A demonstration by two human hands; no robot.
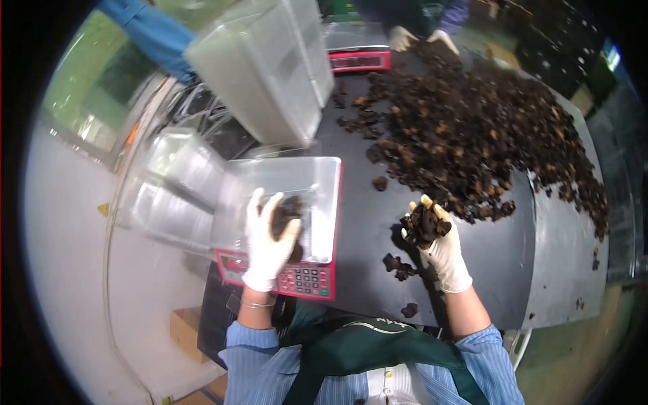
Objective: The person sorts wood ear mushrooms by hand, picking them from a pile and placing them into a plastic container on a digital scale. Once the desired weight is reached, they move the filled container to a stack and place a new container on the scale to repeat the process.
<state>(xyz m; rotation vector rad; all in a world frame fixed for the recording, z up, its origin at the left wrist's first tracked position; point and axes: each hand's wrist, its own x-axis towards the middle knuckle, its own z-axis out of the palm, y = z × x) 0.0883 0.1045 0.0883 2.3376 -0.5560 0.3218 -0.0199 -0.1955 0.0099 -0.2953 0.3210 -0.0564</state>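
My right hand [445, 253], in a white glove, cups a clump of dark brown dried mushroom pieces [425, 226] that look like wood ear fungus. It is above the dark table, with a few loose pieces [399, 266] to its left. My left hand [266, 239], also gloved and a little blurred, is over a clear plastic box [320, 202] on a red scale [314, 280]. Its fingers curve round more dark mushroom pieces [287, 214]; whether these touch the box cannot be made out.
A large mushroom heap [466, 135] spreads over the far right of the table [358, 236]. Tall stacked clear boxes [263, 74] stand at back left, with more clear boxes [172, 196] left of the scale. Across the table are a second red scale [358, 61] and another person's gloved hands [401, 38].
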